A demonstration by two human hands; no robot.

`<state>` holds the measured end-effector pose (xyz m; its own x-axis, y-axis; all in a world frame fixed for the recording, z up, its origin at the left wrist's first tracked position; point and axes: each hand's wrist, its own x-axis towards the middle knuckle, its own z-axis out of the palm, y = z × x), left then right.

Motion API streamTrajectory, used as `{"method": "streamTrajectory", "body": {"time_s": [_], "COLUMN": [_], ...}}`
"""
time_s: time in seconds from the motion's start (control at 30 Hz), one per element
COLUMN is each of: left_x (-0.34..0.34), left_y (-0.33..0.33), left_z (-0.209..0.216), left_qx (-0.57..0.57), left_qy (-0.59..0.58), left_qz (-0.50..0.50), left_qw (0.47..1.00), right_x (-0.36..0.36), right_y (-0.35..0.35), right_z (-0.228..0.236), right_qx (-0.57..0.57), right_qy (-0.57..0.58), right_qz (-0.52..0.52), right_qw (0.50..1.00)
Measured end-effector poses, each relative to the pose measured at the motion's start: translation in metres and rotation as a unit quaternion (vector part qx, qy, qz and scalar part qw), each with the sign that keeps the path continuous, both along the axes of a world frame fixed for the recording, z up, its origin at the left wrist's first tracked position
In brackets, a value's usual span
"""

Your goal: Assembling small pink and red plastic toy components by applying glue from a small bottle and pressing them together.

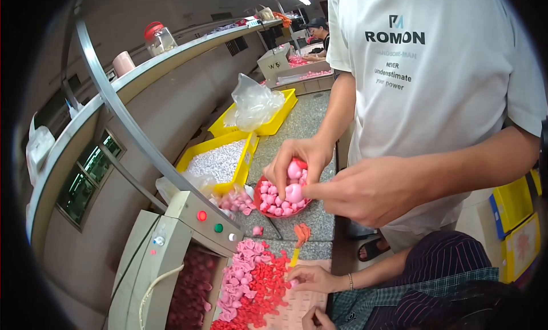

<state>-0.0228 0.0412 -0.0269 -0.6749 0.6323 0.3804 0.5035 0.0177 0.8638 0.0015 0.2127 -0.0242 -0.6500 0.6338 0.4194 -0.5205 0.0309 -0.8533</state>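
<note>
My right hand (319,280), with a bracelet on its wrist, reaches in from the right over a peach-coloured slotted board (305,304). Its fingertips are closed on a small pink ball (294,283). Just below it, my left hand (317,318) is curled and partly cut off by the lower edge; what it holds, if anything, is hidden. Beside the board lie heaps of small red pieces (265,290) and soft pink pieces (237,276). Across from me, a co-worker's hands (354,187) hold pink balls above a red bowl (288,214) full of them.
A grey control box (188,221) with coloured buttons stands left of the heaps. Yellow trays, one with white pieces (217,161), one under a clear bag (254,104), stand farther back. An orange object (302,233) lies near the board. A shelf (165,59) runs overhead.
</note>
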Motion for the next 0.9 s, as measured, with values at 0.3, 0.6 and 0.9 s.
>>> {"method": "streamTrajectory", "body": {"time_s": [0.3,0.6,0.9], "left_x": [0.001,-0.002,0.001], "left_y": [0.023,0.015,0.017], "left_z": [0.038,0.029,0.03], "left_qx": [-0.07,-0.068,-0.057], "left_qy": [0.043,0.081,0.099], "left_qz": [0.04,0.059,0.048], "left_qw": [0.996,0.993,0.992], "right_x": [-0.003,-0.01,-0.005], "right_y": [0.017,0.011,0.014], "right_z": [0.014,0.003,0.001], "right_qx": [-0.055,-0.043,-0.038], "right_qy": [0.008,-0.006,-0.019], "right_qz": [0.052,0.072,0.063], "right_qw": [0.997,0.996,0.997]}}
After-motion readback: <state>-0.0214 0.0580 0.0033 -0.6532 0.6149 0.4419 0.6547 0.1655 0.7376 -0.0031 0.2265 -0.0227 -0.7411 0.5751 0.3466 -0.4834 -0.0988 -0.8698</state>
